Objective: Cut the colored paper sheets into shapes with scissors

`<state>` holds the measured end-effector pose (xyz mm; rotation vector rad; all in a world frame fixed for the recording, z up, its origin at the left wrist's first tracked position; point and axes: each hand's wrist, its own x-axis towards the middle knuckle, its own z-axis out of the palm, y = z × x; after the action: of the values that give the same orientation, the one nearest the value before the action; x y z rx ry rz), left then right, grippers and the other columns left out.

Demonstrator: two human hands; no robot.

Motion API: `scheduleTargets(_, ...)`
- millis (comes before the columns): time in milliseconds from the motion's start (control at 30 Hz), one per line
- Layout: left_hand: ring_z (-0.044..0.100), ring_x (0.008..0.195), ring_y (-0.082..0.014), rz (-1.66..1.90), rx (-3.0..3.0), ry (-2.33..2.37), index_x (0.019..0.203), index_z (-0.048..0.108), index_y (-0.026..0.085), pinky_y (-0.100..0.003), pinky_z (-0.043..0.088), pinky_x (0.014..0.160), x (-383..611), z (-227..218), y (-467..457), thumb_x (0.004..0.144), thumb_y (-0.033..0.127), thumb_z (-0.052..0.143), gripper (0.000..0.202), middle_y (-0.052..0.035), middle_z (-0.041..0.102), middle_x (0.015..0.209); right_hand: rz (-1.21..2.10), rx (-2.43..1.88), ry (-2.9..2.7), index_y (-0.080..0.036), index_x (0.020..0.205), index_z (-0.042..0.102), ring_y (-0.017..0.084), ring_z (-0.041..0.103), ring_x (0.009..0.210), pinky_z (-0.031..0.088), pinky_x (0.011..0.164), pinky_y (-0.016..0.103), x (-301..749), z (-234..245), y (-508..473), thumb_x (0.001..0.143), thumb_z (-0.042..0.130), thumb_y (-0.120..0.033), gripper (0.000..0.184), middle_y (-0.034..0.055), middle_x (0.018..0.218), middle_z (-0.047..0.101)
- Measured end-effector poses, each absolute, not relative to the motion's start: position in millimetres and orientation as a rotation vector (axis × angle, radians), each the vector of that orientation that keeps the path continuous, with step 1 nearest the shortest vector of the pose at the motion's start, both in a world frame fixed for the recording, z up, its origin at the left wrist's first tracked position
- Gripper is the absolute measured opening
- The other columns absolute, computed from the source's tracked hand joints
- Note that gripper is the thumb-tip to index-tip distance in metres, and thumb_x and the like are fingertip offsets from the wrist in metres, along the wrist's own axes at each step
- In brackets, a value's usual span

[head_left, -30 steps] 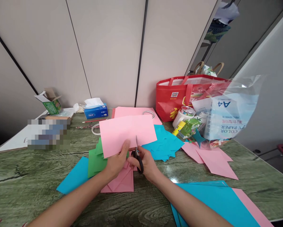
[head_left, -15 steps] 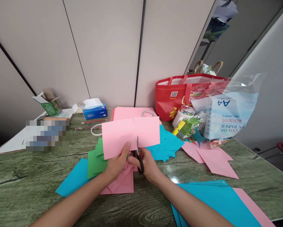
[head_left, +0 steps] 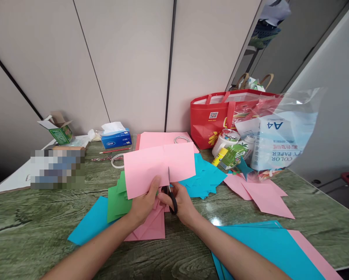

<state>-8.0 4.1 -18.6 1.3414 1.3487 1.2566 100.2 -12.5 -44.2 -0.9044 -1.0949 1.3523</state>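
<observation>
My left hand (head_left: 144,201) pinches the lower edge of a pink paper sheet (head_left: 151,167) and holds it upright above the table. In my right hand (head_left: 182,201) are black-handled scissors (head_left: 171,195), fingers closed through the loops. The blades point up into the sheet's bottom edge near its middle fold. Under my hands lie folded pink paper (head_left: 149,227), green paper (head_left: 117,198) and blue sheets (head_left: 89,223).
The green wood-grain table (head_left: 31,229) carries blue and pink sheets (head_left: 267,249) at the front right, pink scraps (head_left: 262,194), a red bag (head_left: 212,116), an A4 colour paper pack (head_left: 279,142), a glue stick (head_left: 219,156), a tissue box (head_left: 116,136) and tape rolls (head_left: 116,160).
The pink sheet has shifted slightly right and tilted, and the scissor blades have worked a little further up into its lower edge. My hands stay in about the same place.
</observation>
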Motion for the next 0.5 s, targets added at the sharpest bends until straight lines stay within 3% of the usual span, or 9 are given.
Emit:
scheduleTargets(267,0.057,0.104,-0.0191,1.24,1.354,1.32,0.081,0.065,0.021,-0.03,0.037,0.098,-9.6,-23.3,4.3,0.071,0.048,0.054,0.03,-0.0035,0.069,0.093,1.351,-0.944,-1.1,-0.017,0.086,0.052,0.01,0.045,0.041,0.035,0.04,0.021,99.8,-43.5,-12.6,0.054,0.074,-0.045,0.048,-0.0062,0.047,0.05)
scheduleTargets(367,0.061,0.092,-0.0193,1.195,1.356,1.305,0.069,0.064,0.02,-0.029,0.042,0.091,-9.9,-25.3,4.1,0.072,0.052,0.051,0.035,-0.0035,0.07,0.077,1.351,-0.957,-1.097,-0.017,0.084,0.051,0.01,0.045,0.039,0.035,0.039,0.021,98.8,-42.4,-12.9,0.054,0.074,-0.046,0.047,-0.0064,0.045,0.05)
scheduleTargets(500,0.063,0.077,-0.0176,1.196,1.357,1.269,0.067,0.063,0.02,-0.027,0.047,0.082,-9.5,-24.9,3.0,0.072,0.054,0.05,0.036,-0.0021,0.068,0.068,1.361,-0.959,-1.077,-0.016,0.082,0.051,0.009,0.045,0.038,0.034,0.038,0.021,98.3,-40.7,-13.2,0.053,0.075,-0.044,0.047,-0.0066,0.044,0.05)
